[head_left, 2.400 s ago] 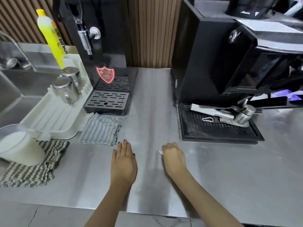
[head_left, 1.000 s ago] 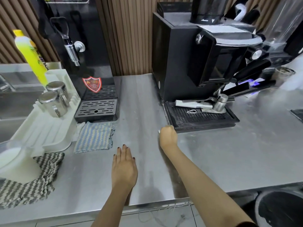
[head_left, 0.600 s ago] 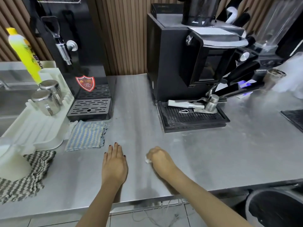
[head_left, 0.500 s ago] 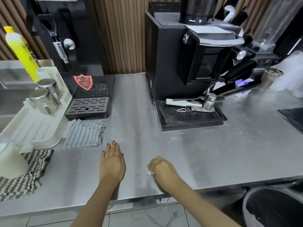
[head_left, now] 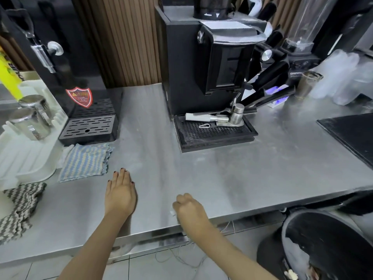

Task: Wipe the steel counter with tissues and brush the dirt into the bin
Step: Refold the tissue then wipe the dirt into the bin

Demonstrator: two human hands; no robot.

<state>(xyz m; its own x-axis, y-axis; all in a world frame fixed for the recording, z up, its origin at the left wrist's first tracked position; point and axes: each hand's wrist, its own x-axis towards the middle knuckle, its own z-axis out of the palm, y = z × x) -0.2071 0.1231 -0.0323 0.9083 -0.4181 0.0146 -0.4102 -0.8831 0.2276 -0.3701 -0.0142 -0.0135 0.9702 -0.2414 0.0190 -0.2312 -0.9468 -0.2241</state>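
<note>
My right hand [head_left: 189,209]: curled tight round a white tissue [head_left: 173,212]; only a small bit pokes out.
Where: on the steel counter [head_left: 262,168], close to its front edge.
My left hand [head_left: 120,194]: flat on the counter, fingers straight, holding nothing.
Bin [head_left: 284,235]: down low on my right, below the counter.
Behind: stripy cloth [head_left: 85,160], black coffee machine [head_left: 201,67].

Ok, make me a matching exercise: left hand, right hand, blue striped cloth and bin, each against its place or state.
1 left hand
2 right hand
3 blue striped cloth
4 bin

A below the steel counter, at the right
B gripping a tissue
C flat on the steel counter
D beside the white drying rack

Pairs: 1-C, 2-B, 3-D, 4-A
</note>
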